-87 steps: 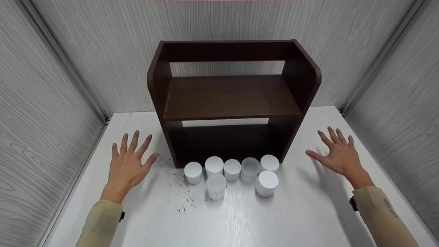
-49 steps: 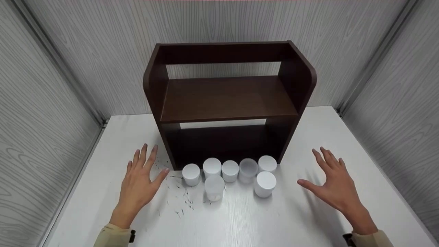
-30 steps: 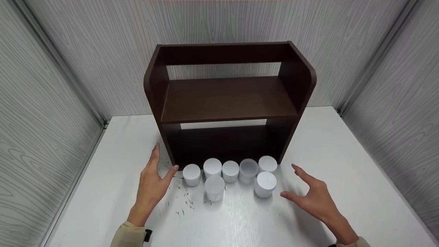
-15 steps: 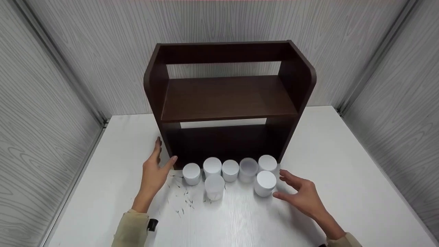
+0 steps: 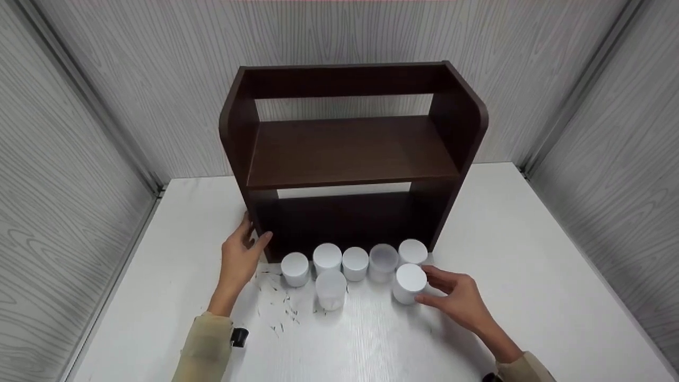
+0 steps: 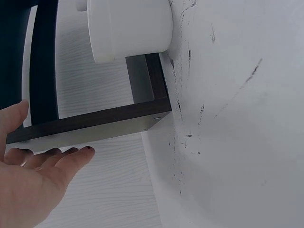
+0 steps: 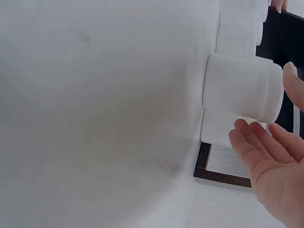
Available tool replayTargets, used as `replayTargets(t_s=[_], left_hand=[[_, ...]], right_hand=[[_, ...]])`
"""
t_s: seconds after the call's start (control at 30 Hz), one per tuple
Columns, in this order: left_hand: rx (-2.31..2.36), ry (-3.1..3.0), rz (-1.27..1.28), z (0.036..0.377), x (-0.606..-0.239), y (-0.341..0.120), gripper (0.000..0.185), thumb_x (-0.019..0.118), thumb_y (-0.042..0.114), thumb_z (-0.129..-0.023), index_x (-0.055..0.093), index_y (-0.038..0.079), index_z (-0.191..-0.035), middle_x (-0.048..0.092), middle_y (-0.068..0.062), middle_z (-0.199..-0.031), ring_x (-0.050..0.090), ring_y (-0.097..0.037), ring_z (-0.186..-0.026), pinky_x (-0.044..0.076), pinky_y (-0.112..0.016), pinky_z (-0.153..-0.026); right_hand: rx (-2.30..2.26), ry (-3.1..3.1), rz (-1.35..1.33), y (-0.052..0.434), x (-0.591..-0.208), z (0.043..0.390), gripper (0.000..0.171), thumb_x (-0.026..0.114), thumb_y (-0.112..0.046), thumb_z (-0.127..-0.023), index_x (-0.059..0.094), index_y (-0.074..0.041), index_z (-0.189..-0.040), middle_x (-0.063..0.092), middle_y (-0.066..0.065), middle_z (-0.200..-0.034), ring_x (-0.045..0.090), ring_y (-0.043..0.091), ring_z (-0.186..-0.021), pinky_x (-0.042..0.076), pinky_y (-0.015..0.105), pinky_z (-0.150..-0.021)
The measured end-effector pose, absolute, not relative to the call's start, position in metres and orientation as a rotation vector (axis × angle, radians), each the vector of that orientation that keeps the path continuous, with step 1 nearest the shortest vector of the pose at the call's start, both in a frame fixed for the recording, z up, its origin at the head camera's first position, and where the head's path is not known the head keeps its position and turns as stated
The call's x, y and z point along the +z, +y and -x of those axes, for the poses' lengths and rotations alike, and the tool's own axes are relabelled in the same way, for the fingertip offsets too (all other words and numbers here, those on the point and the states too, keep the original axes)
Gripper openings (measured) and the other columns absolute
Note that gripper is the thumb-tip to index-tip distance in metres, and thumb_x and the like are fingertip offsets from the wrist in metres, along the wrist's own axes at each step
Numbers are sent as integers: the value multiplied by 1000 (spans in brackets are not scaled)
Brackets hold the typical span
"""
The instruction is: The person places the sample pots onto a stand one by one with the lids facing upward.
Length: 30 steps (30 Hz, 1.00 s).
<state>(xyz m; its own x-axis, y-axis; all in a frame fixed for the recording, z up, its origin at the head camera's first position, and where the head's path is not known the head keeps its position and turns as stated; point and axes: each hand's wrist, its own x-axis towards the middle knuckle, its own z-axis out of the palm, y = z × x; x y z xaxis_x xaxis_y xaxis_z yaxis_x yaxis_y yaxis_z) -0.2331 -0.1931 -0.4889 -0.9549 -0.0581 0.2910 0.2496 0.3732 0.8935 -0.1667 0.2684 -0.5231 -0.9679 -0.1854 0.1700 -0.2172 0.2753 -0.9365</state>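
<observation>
A dark brown two-tier wooden shelf (image 5: 345, 148) stands upright on the white table. My left hand (image 5: 238, 262) straddles its left side panel, thumb on the inner side and fingers along the outer face; contact cannot be told. In the left wrist view the fingers (image 6: 71, 164) lie beside that panel, loosely extended. My right hand (image 5: 461, 300) is around the right side of a white lidded jar (image 5: 409, 284), the nearest on the right. Its thumb is close to the jar. The right wrist view shows straight fingers (image 7: 256, 142) just apart from the jar.
Several white jars (image 5: 327, 257) stand in a row along the shelf's front edge. One frosted translucent jar (image 5: 331, 291) stands ahead of the row, another (image 5: 383, 262) within it. Dark scuff marks (image 5: 286, 307) show on the table (image 5: 339, 350). Grey wood-grain walls (image 5: 95, 132) enclose three sides.
Both hands have come inward from spread positions beside the shelf. The left has reached the shelf's left panel, the right the front right jar. Shelf and jars have stayed in place.
</observation>
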Motion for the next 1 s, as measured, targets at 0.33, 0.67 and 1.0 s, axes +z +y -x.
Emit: replayTargets(t_s=[0.33,0.67,1.0], left_hand=[[-1576,-2336,182,238,-489,-194,71,66,19,-106,30,2,-164,31,-20,-168,40,-44,-147,46,-52,-114],[-1584,-2337,160,240,-484,-193,66,66,16,-106,35,0,-162,32,-20,-167,41,-43,-148,46,-52,-113],[-1604,-2320,149,245,-483,-193,65,67,14,-105,36,-2,-161,34,-19,-166,42,-41,-147,46,-47,-114]], right_hand=[[1832,-2480,-401,266,-523,167,57,95,-11,-79,74,-4,-131,74,10,-127,72,25,-115,55,34,-104],[1870,-2462,-397,262,-524,171,62,96,-8,-76,72,-1,-132,74,13,-126,71,27,-117,57,38,-101],[1857,-2433,-400,259,-528,173,60,96,-6,-75,73,-1,-131,74,12,-125,72,25,-113,58,34,-99]])
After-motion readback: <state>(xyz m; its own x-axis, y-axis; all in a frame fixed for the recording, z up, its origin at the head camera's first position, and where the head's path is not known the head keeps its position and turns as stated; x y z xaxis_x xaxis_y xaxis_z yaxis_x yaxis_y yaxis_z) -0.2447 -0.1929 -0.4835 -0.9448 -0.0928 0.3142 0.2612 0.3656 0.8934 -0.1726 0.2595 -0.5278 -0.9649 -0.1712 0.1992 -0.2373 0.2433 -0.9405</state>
